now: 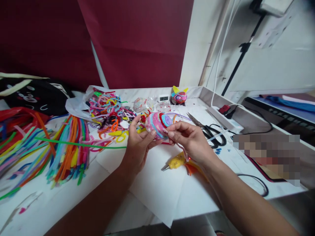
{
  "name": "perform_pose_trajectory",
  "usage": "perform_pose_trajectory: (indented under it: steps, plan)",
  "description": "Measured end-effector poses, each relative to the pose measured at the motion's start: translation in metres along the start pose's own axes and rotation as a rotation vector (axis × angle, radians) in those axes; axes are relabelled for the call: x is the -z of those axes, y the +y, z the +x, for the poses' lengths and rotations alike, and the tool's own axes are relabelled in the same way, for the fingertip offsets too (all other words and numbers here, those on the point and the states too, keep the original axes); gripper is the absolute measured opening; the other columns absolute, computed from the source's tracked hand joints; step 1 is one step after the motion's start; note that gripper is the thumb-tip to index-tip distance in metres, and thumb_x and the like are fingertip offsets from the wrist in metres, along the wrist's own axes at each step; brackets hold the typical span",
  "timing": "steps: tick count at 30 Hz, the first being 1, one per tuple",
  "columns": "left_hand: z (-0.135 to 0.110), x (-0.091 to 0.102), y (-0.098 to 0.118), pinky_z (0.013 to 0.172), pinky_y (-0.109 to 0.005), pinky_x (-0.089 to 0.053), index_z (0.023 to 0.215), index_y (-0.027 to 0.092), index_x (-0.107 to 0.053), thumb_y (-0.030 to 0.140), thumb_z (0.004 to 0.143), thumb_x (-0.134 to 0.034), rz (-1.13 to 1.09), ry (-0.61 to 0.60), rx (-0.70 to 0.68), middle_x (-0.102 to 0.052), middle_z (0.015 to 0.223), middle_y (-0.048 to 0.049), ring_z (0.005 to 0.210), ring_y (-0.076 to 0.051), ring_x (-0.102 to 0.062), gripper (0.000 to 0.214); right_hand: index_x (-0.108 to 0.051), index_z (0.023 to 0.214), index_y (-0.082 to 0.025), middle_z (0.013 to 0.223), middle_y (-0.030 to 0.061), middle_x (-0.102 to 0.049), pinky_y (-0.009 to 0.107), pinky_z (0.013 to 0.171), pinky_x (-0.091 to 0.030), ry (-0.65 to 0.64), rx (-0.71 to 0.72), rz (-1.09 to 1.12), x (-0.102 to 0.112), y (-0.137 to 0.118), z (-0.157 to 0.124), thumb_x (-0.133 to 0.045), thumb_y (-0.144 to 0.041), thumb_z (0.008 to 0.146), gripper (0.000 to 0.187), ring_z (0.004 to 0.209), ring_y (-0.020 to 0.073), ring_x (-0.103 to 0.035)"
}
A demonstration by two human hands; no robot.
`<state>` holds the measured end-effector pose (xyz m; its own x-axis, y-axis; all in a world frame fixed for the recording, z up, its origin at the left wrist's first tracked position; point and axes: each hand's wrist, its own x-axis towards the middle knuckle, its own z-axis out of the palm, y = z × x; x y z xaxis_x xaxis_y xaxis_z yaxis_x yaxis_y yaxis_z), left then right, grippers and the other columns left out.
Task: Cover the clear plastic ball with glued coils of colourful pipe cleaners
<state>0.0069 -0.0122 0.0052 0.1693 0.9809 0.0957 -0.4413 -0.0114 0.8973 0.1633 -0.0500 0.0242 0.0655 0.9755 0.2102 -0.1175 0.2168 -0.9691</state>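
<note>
A ball wrapped in coiled pink, blue, red and purple pipe cleaners [156,124] is held above the white table. My left hand [137,144] grips it from the left, thumb on the near side and fingers behind. At the ball's right side, my right hand [190,139] pinches a pink pipe cleaner [182,149] between thumb and fingertips; its loose length hangs below the hand. Under the right hand lies a yellow glue gun [176,161], its metal nozzle pointing left. Black-handled scissors [213,137] rest to the right.
Bundled pipe cleaners [71,149] lie left; a plastic bag [78,106] with loose scraps stands behind. A decorated ball with yellow ears [178,96], a digital clock [163,98] and clear plastic balls [142,105] stand at the back. A power strip [227,119] sits right, white paper [157,186] in front.
</note>
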Motion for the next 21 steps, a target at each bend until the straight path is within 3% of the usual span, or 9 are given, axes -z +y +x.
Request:
perform_pose_trajectory:
  steps: [3,10,18,21]
  plan:
    - [-0.001,-0.001,-0.002,0.069,-0.031,-0.061,0.14,0.035,-0.031,0.023,0.074,-0.077,0.04,-0.015,-0.032,-0.072,0.085,0.0023,0.072,-0.015,-0.071,0.081,-0.068,0.079,-0.018,0.063,-0.0021,-0.062,0.025,0.053,-0.044,0.054,0.047,-0.071,0.0,0.003,0.0,-0.077,-0.027,0.071,0.016,0.055,0.0106,-0.053]
    - [-0.004,-0.001,-0.007,0.074,-0.03,-0.061,0.105,0.023,-0.06,0.026,0.077,-0.075,0.047,-0.051,-0.056,-0.071,0.08,0.0014,0.075,-0.014,-0.07,0.031,-0.066,0.082,-0.019,0.075,-0.0012,-0.066,0.027,0.062,-0.048,0.179,0.269,-0.225,-0.002,0.012,-0.002,-0.075,-0.019,0.074,0.012,0.065,0.0117,-0.058]
    - [-0.012,-0.008,-0.004,0.076,-0.031,-0.06,0.09,0.021,-0.067,0.025,0.069,-0.082,0.049,-0.048,-0.088,-0.072,0.081,-0.0003,0.077,-0.015,-0.07,0.026,-0.066,0.088,-0.023,0.082,0.0008,-0.071,0.029,0.065,-0.052,0.212,0.571,-0.556,-0.007,0.013,-0.01,-0.067,-0.016,0.083,0.008,0.069,0.0141,-0.064]
    - [-0.012,-0.008,-0.005,0.077,-0.032,-0.06,0.08,0.019,-0.069,0.026,0.069,-0.082,0.059,-0.051,-0.094,-0.071,0.075,-0.0001,0.073,-0.015,-0.07,0.019,-0.066,0.089,-0.024,0.083,0.0009,-0.073,0.03,0.066,-0.055,0.198,0.618,-0.607,-0.008,0.014,-0.011,-0.066,-0.016,0.084,0.009,0.069,0.0145,-0.066]
